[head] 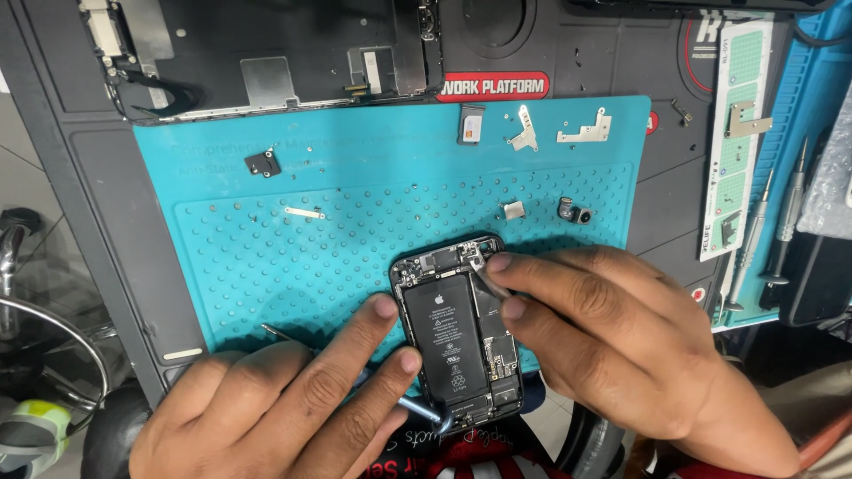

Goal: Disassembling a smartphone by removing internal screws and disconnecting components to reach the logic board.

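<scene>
While the left hand (293, 399) pinned a screwdriver (355, 372) and braced the opened phone (457, 333) at the teal mat's (222, 231) six o'clock, the right hand (612, 337) pinched a small metal bracket (486, 277), judged light, thin, bendable; best gripped by its edges.

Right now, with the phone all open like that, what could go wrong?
1. The right hand pinches a thin silvery part over the opened phone; a slip might bend it or scratch the parts inside.
2. Loose metal brackets and the small camera part lie free on the teal mat; a sleeve could knock them away.
3. The left hand holds a screwdriver beside the black battery; poking it could be dangerous.
</scene>
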